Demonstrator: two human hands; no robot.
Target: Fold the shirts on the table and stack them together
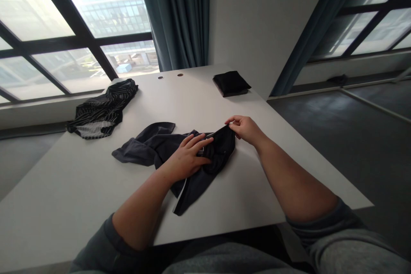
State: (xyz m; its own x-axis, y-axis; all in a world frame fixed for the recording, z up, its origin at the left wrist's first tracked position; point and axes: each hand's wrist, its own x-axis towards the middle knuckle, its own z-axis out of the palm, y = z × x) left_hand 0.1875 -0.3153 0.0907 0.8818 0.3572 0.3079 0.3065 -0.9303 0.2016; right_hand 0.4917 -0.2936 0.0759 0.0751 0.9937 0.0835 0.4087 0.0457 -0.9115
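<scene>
A dark grey garment with white trim (201,186) lies crumpled on the white table in front of me, one part stretching out to the left. My left hand (188,158) rests on its middle with the fingers spread. At the garment's right end, my right hand (245,129) pinches the dark edge between thumb and fingers and lifts it slightly. A white strip runs along that edge between the two hands. Whether the garment is a top or trousers cannot be made out from its folds.
A black and white patterned garment (104,109) lies loosely at the table's far left. Toward the back right sits a folded black cloth (231,83). The white table (257,197) has two round holes near its far edge, below a window and a blue curtain (180,17).
</scene>
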